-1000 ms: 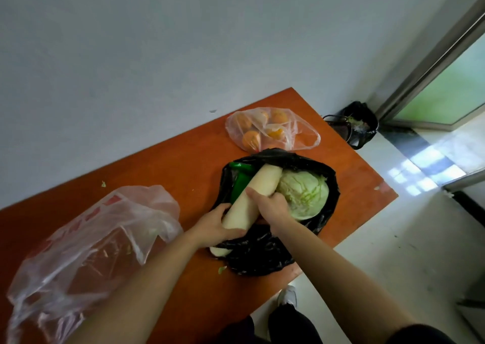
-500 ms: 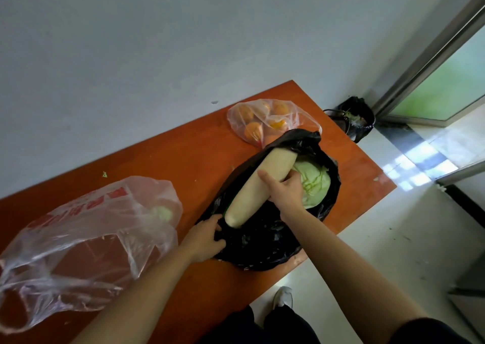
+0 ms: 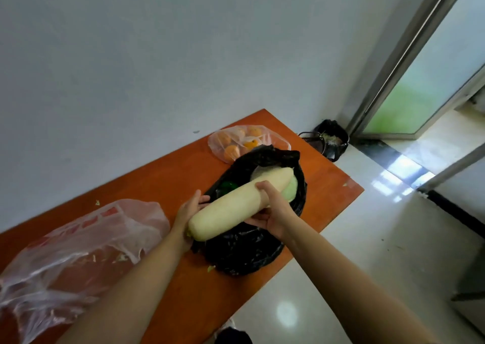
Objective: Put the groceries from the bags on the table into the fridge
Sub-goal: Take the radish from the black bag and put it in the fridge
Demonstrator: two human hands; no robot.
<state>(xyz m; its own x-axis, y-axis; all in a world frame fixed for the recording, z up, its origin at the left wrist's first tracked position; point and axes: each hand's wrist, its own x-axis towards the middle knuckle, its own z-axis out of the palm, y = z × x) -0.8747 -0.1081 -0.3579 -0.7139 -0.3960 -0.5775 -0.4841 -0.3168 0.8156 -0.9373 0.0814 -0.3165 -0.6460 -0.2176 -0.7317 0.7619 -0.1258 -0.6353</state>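
The long white radish (image 3: 236, 204) is held over the black bag (image 3: 244, 251). It lies aslant, its far end above the bag's open mouth and its blunt near end sticking out past the bag's left rim. The person's right hand (image 3: 273, 212) grips it around the middle, with the thumb laid over the top and the fingers curled underneath. The left hand (image 3: 189, 212) sits against the far side of the radish's thick end. Its fingers (image 3: 202, 199) are stretched almost straight and touch the skin rather than wrapping it, and the palm is hidden behind the radish.

Inside the black bag, a pale green cabbage (image 3: 290, 191) shows just under the radish's far end, though I cannot tell whether the two touch. Something dark green (image 3: 227, 186) peeks out at the bag's left inner edge. The bag itself stands on the orange-brown table (image 3: 325, 186), close to the table's front edge.

Just behind the black bag, touching its raised rim, is a clear bag of oranges (image 3: 233, 144). Well to the left of the black bag, a large crumpled clear bag with red print (image 3: 78, 244) sprawls across the tabletop. Beyond the black bag to the right, on the floor past the table's end, stands a small black bin (image 3: 332, 140), with a frosted glass door (image 3: 420, 94) beside it.
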